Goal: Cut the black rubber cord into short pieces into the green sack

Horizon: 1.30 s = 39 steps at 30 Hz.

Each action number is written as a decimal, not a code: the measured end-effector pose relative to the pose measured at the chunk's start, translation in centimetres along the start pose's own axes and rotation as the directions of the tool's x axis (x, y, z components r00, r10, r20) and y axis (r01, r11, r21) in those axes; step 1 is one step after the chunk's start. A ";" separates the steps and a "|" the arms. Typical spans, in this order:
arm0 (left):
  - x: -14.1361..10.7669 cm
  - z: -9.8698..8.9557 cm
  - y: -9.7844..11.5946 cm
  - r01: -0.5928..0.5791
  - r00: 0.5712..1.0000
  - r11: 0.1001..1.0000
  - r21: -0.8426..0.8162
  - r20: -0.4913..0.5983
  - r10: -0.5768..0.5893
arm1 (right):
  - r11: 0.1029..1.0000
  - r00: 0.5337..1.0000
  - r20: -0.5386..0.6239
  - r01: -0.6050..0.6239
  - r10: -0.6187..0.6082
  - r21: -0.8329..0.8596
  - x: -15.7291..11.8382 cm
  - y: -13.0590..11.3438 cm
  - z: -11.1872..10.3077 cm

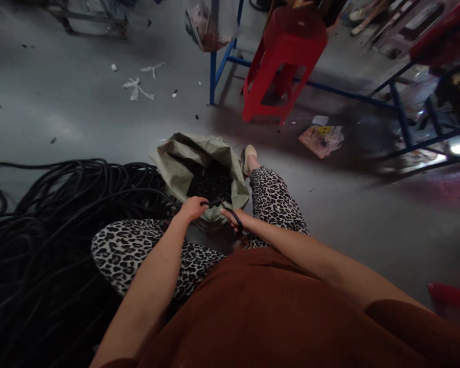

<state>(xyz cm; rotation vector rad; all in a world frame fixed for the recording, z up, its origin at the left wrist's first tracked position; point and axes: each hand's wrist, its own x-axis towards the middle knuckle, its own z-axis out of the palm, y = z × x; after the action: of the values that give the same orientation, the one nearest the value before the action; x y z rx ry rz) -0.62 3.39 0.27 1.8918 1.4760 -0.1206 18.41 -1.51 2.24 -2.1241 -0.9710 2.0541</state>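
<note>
Between my knees stands a pale green woven sack (pixel 168 166), its mouth open, with many short black pieces (pixel 210 186) inside. My left hand (pixel 194 208) is closed around a black rubber cord (pixel 157 192) near its end, just over the sack's near rim. The cord runs left into a large heap of black cord (pixel 61 204) on the floor. My right hand (pixel 235 217) grips black-handled scissors (pixel 235 219), whose blades point up and left beside the cord's end. Whether the blades touch the cord is too small to tell.
A red plastic stool (pixel 291 51) stands ahead, beside a blue metal frame (pixel 213 76) with a plastic bag (pixel 203 30) hanging from it. A crumpled printed bag (pixel 322 139) and white scraps (pixel 136 89) lie on the grey floor. Another person's foot (pixel 358 25) shows at the upper right.
</note>
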 end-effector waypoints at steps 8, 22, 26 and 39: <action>0.3 0.5 -0.2 0.009 1.000 1.000 0.026 0.022 -0.010 | 0.986 0.999 -0.043 0.018 -0.025 -0.165 0.2 0.3 0.0; 0.3 0.2 -0.2 0.035 0.997 0.999 0.013 -0.072 -0.034 | 0.999 0.999 -0.037 0.006 -0.007 -0.031 0.6 0.9 -0.7; 0.2 -0.1 0.1 0.040 0.989 0.999 -0.032 -0.138 -0.044 | 0.999 0.999 0.030 -0.035 0.034 0.016 0.3 0.9 -0.4; 0.3 0.3 0.2 -0.032 0.995 0.997 -0.076 -0.101 0.024 | 1.000 0.995 0.100 0.011 -0.009 -0.022 -0.3 -0.1 0.2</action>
<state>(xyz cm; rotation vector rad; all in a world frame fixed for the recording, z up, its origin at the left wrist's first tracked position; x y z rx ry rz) -0.25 3.43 0.01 1.8789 1.4975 0.0449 18.25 -1.63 2.55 -2.0402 -1.0183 2.1735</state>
